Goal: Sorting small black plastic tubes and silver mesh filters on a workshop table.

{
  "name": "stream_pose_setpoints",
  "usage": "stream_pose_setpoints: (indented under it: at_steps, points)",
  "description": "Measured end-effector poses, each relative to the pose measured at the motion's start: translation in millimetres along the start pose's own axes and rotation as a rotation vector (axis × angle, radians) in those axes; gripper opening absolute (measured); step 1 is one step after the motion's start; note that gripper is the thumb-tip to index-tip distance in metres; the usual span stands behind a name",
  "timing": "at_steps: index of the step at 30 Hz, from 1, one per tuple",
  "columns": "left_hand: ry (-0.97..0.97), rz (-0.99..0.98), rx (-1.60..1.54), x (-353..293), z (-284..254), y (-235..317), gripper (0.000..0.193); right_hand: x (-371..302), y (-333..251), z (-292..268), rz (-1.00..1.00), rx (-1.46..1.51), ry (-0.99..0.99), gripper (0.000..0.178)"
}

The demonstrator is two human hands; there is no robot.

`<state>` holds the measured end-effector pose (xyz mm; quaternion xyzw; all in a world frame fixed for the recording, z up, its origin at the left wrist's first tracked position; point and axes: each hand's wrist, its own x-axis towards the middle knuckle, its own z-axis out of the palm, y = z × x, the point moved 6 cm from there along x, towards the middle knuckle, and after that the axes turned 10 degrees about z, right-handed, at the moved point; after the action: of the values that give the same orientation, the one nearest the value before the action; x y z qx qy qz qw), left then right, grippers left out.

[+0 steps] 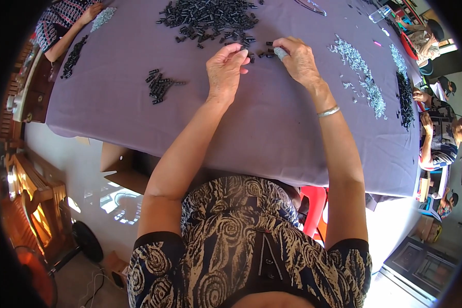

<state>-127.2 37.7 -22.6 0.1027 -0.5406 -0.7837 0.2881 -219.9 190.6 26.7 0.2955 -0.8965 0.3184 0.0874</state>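
My left hand (225, 73) is raised over the table in front of the big heap of small black parts (210, 19). Its thumb and fingertips are pressed together; whatever sits between them is too small to make out. To its right, my right hand (300, 62) curls downward with thumb and forefinger close together. A grey wrap (281, 53) covers one of its digits. A few loose black parts (264, 53) lie right beside those fingertips, and I cannot see clearly whether one is held. A smaller pile of black parts (159, 86) rests left of my left hand.
Silvery small pieces (362, 72) spread across the purple tablecloth (272, 128) on the right. Another person's hand (91, 12) is at a silvery pile (104, 18) on the far left. Several people sit along the right side. A red stool (313, 208) stands under the near edge.
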Motion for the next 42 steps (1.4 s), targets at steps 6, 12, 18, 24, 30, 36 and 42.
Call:
stream_pose_setpoints:
  at_steps: [6, 12, 18, 24, 30, 36, 42]
  points:
    - [-0.042, -0.013, -0.021, -3.4, 6.8, -3.5, 0.018, 22.4, -11.3, 20.5, -0.192, -0.267, -0.197, 0.019]
    - [-0.13, -0.044, -0.035, -7.2, 11.9, -3.2, 0.02, 28.0, -17.5, 14.8, -0.129, -0.217, -0.239, 0.016]
    - [-0.229, -0.07, -0.064, -17.3, 24.4, -1.9, 0.022, -10.5, -10.4, -4.7, 0.414, 0.737, -0.294, 0.015]
    - [-0.327, -0.129, -0.017, -28.4, 32.5, -6.7, 0.025, -40.8, -8.5, -12.8, 0.437, 0.931, -0.18, 0.019]
    - [-0.368, -0.122, -0.002, -31.0, 34.7, -10.9, 0.026, -46.5, -10.7, -12.4, 0.305, 0.846, -0.114, 0.018]
    - [-0.374, -0.098, 0.001, -33.2, 35.2, -9.4, 0.023, -48.9, -11.8, -8.5, 0.269, 0.767, -0.086, 0.012]
    - [-0.356, -0.042, -0.044, -35.9, 36.6, -9.4, 0.022, -52.6, -16.5, -8.5, 0.232, 0.63, 0.028, 0.012]
